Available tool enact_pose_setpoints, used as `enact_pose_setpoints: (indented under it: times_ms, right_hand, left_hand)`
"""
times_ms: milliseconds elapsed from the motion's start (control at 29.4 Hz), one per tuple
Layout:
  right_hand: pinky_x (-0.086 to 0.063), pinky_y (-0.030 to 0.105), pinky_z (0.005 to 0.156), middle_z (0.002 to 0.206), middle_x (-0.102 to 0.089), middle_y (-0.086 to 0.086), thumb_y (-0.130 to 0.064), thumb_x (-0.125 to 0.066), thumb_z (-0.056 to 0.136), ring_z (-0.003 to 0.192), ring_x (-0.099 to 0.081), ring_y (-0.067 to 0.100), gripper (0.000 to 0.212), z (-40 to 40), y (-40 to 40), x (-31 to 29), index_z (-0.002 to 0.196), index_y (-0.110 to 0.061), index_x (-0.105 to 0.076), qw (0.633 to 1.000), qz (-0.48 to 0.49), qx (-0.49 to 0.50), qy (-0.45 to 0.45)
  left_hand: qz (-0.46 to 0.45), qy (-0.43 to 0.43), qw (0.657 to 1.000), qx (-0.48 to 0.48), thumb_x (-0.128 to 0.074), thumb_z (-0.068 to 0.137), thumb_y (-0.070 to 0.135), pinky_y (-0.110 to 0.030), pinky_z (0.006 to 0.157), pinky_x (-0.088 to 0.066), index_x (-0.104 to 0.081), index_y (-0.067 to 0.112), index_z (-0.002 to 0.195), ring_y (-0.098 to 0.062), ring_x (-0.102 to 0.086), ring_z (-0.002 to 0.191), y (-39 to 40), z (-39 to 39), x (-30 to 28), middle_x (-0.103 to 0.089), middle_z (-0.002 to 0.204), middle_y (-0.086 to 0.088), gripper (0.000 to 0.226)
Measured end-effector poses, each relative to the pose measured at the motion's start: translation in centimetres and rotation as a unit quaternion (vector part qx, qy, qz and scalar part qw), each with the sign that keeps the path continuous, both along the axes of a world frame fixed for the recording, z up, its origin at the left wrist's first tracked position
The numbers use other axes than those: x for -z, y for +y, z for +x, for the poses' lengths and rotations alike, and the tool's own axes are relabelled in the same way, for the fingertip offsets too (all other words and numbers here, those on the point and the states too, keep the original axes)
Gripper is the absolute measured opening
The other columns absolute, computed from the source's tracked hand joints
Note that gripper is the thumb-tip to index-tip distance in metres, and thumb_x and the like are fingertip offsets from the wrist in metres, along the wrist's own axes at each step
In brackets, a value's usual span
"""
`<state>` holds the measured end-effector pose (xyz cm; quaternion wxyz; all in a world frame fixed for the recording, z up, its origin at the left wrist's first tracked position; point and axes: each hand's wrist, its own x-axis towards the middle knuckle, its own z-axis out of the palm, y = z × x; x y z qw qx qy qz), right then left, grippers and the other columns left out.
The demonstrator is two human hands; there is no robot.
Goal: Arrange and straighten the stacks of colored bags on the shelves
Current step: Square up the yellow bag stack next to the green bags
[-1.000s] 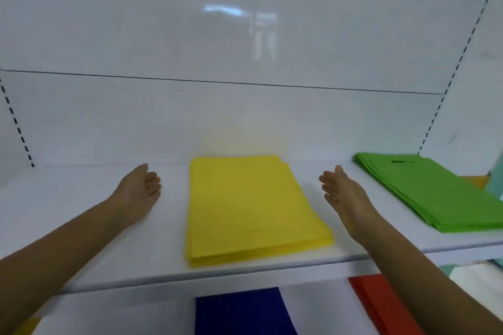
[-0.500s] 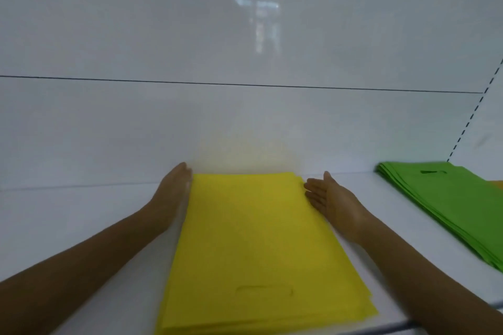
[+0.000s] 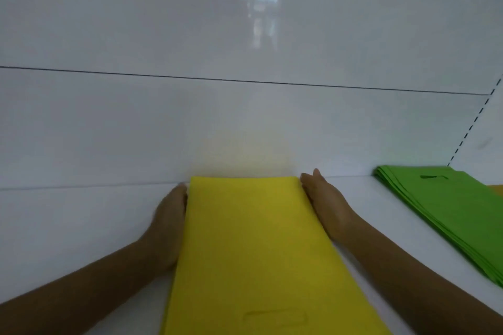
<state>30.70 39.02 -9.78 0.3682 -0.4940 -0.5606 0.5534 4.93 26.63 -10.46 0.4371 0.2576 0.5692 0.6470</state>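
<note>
Step in hand: squaring yellow stack (image 3: 255, 247) – lies at 6 o'clock on shelf (image 3: 81, 226), far end against back wall. Left hand (image 3: 170, 215) flat along left edge, right hand (image 3: 325, 200) flat along right edge; fingers straight, pressing, gripping nothing. Green stack (image 3: 446, 215) at 3 o'clock, layers fanned – likely next. Next move calls for even inward squeeze, no buckling.

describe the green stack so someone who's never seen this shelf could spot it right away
On the white shelf against the glossy white back wall, look to the far right end. There lies the flat stack of bright green bags, set at an angle with a handle slot near its far edge. Unlike the flat stack of yellow bags in the middle, no hand touches it.
</note>
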Motion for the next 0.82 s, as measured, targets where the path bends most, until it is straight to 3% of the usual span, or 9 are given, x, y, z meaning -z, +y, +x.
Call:
enact_pose_setpoints:
  times_ms: [68, 238, 374, 443, 545, 647, 715, 749, 817]
  right_hand:
    - [-0.036, 0.037, 0.106, 0.130, -0.049, -0.010, -0.061, -0.034, 0.093, 0.120, -0.049, 0.013, 0.056, -0.5, -0.3, -0.6, 0.133, -0.025, -0.051, 0.999, 0.014, -0.006, -0.029]
    - [-0.026, 0.032, 0.111, 0.154, -0.027, 0.004, -0.050, -0.028, 0.099, 0.140, -0.029, 0.019, 0.061, 2.2, 0.7, -0.4, 0.147, -0.013, -0.030, 0.998, -0.004, 0.028, 0.048]
    - [-0.033, 0.029, 0.102, 0.146, -0.040, -0.005, -0.054, -0.031, 0.097, 0.127, -0.044, 0.015, 0.059, 0.9, -0.7, -0.7, 0.144, -0.020, -0.037, 1.000, -0.020, -0.023, 0.001]
    - [-0.036, 0.027, 0.099, 0.142, -0.045, -0.007, -0.055, -0.030, 0.097, 0.125, -0.046, 0.014, 0.059, 1.0, -1.1, -1.0, 0.144, -0.020, -0.035, 0.999, -0.019, -0.030, 0.012]
    - [-0.025, 0.033, 0.114, 0.153, -0.030, 0.000, -0.053, -0.026, 0.097, 0.139, -0.031, 0.016, 0.063, 3.6, -2.6, -1.0, 0.147, -0.015, -0.029, 0.998, -0.024, -0.007, 0.050]
    - [-0.023, 0.035, 0.115, 0.149, -0.037, -0.001, -0.048, -0.027, 0.098, 0.135, -0.036, 0.014, 0.060, 5.9, -4.8, 0.0, 0.145, -0.012, -0.035, 0.997, -0.027, 0.026, 0.075]
    - [-0.027, 0.032, 0.110, 0.146, -0.040, -0.004, -0.047, -0.026, 0.098, 0.134, -0.037, 0.012, 0.058, 5.5, -6.3, 0.1, 0.144, -0.013, -0.037, 0.995, -0.042, 0.009, 0.088]
    - [-0.028, 0.031, 0.108, 0.144, -0.041, -0.007, -0.048, -0.025, 0.099, 0.133, -0.037, 0.011, 0.057, 5.0, -6.6, 0.2, 0.144, -0.016, -0.038, 0.996, -0.040, -0.011, 0.075]
    - [-0.027, 0.031, 0.108, 0.146, -0.039, -0.010, -0.050, -0.023, 0.099, 0.133, -0.037, 0.009, 0.057, 3.9, -7.4, -0.8, 0.144, -0.019, -0.038, 0.998, -0.036, -0.017, 0.047]
  left_hand:
    - [-0.026, 0.029, 0.998, 0.045, -0.039, 0.096, 0.049, -0.042, 0.097, -0.047, -0.055, 0.017, 0.127, -0.023, -0.057, 0.111, 0.4, 1.6, 0.0, -0.056, 0.127, -0.006, 0.048]
    - [0.013, -0.022, 0.995, -0.101, -0.037, 0.101, 0.032, -0.022, 0.091, -0.037, -0.054, 0.015, 0.123, -0.014, -0.052, 0.109, -0.4, -0.5, -1.0, -0.051, 0.112, 0.006, 0.032]
    - [-0.017, 0.006, 0.999, 0.048, -0.041, 0.095, 0.050, -0.036, 0.084, -0.053, -0.063, 0.014, 0.113, -0.024, -0.065, 0.094, -0.9, 3.0, -0.9, -0.067, 0.109, -0.010, 0.046]
    - [0.007, 0.009, 0.998, 0.063, -0.038, 0.097, 0.047, -0.028, 0.076, -0.056, -0.062, 0.012, 0.113, -0.014, -0.068, 0.088, -1.6, 3.2, -0.8, -0.071, 0.103, -0.006, 0.045]
    - [0.028, -0.027, 0.999, -0.038, -0.029, 0.104, 0.020, -0.024, 0.106, -0.033, -0.037, 0.008, 0.142, -0.014, -0.043, 0.131, -3.5, -0.1, -0.9, -0.044, 0.145, -0.006, 0.041]
    - [0.025, -0.110, 0.993, -0.029, -0.027, 0.103, 0.021, -0.034, 0.114, -0.026, -0.031, 0.005, 0.146, -0.021, -0.034, 0.137, -6.1, -0.4, -1.2, -0.034, 0.151, -0.010, 0.045]
    - [0.063, -0.059, 0.996, 0.035, -0.027, 0.103, 0.018, -0.024, 0.097, -0.045, -0.060, 0.009, 0.124, -0.011, -0.058, 0.115, -7.7, 2.8, -1.4, -0.059, 0.130, -0.010, 0.041]
    - [0.079, -0.043, 0.994, 0.061, -0.029, 0.102, 0.017, -0.016, 0.073, -0.053, -0.070, 0.014, 0.101, -0.002, -0.068, 0.088, -8.4, 4.6, -2.1, -0.073, 0.102, -0.004, 0.041]
    - [0.071, -0.018, 0.996, 0.049, -0.031, 0.102, 0.017, -0.011, 0.052, -0.050, -0.067, 0.016, 0.087, 0.003, -0.066, 0.062, -9.3, 6.7, -3.0, -0.074, 0.072, 0.005, 0.039]
